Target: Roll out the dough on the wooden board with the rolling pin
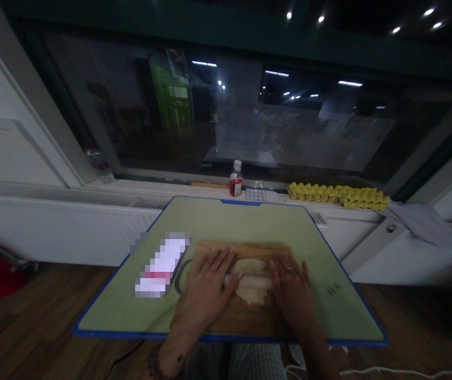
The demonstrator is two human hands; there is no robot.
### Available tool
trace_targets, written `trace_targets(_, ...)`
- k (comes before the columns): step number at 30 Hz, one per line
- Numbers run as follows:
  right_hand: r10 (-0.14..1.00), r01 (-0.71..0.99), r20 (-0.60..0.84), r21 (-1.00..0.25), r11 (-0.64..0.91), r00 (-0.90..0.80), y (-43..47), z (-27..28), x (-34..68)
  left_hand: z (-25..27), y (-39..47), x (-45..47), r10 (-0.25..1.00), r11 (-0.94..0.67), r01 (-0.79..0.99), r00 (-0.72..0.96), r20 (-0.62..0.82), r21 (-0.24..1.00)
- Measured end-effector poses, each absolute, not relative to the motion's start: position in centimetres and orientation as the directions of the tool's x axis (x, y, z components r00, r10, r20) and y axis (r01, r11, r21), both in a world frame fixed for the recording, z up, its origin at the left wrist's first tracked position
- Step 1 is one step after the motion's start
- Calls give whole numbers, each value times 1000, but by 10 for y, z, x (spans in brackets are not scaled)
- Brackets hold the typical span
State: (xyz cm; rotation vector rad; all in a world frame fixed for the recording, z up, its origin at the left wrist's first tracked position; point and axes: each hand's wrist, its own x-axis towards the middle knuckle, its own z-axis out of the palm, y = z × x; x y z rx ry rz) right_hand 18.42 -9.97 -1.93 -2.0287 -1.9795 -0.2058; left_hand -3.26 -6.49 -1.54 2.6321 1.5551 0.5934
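Observation:
A pale rolling pin [249,281] lies crosswise over a flattened piece of dough [251,296] on a wooden board [265,322]. My left hand [212,282] rests over the pin's left end, fingers stretched out flat and thumb pointing along the pin. Over its right end lies my right hand [292,285], also with extended fingers, one wearing a ring. Both palms bear on the pin without wrapping round it, and its ends are hidden beneath them. Dough shows on the far and near sides of the pin.
The board lies on a green table [226,219] with blue edging. Left of it is a phone-like object [162,266], blurred out, beside a dark curved cable or handle [178,277]. On the windowsill stand a small red-labelled bottle [236,182] and yellow egg cartons [338,195].

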Motion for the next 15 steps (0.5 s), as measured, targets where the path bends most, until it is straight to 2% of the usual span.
trace_targets(4,951,999,309,-41,27,-13,-94,-17,185,-12,-60,-30,860,-483,852,418,291,203)
trace_targets(8,940,999,341,-39,-4,17,-90,-19,185,-11,-58,-30,863,-474,859,409,296,193)
trace_targets(15,945,999,325,23,30,-36,-95,-19,186,-10,-61,-30,845,-500,842,423,327,203)
